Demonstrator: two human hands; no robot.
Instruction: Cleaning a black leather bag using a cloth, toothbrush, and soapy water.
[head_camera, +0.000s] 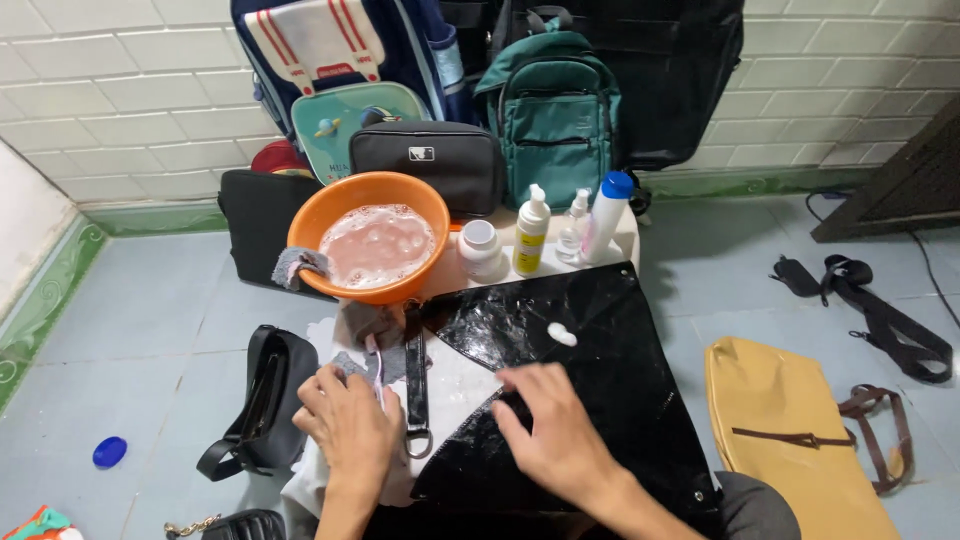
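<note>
Gripped in your left hand (348, 425) is a toothbrush (377, 368) over a grey cloth (365, 365); your right hand (555, 432) presses flat, fingers spread, on the black glossy bag (610, 370) across your lap.

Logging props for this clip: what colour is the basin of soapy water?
Orange. The basin shows best in the head view, its only view.

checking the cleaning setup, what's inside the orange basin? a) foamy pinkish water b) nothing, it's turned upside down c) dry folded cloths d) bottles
a: the orange basin stands upright and holds foamy pinkish water, with a grey cloth draped over its rim; the bottles stand beside it, not in it.
</note>
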